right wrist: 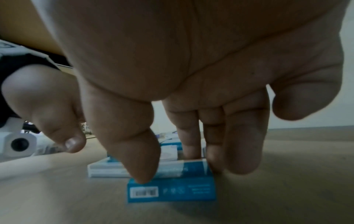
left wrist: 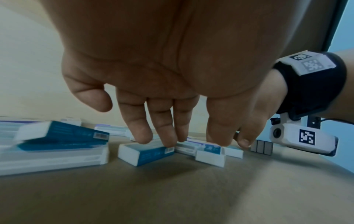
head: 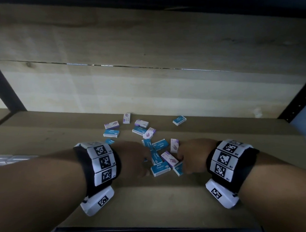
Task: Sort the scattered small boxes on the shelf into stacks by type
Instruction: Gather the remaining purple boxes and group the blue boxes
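**Q:** Where are the boxes, and where are the hands?

**A:** Small teal boxes (head: 160,168) and white-and-purple boxes (head: 111,125) lie scattered flat on the wooden shelf (head: 60,129), none stacked by type yet. Both hands reach into the near edge of the scatter. The right hand (head: 190,157) has thumb and fingers curled down around one teal box (right wrist: 171,189), which lies directly beneath it with its long side facing the wrist. The left hand (head: 134,159) hangs with relaxed, straight fingers whose tips touch the top of another teal box (left wrist: 145,153); it grips nothing.

**Q:** Which hand is better placed for the next lift?

**A:** Probably the right, since its fingers already bracket its box.

**Q:** What does each view add?

**A:** The head view shows the whole scatter, with the farthest boxes near the back wall, but the hands' backs hide the fingertips. The wrist views show the contacts.
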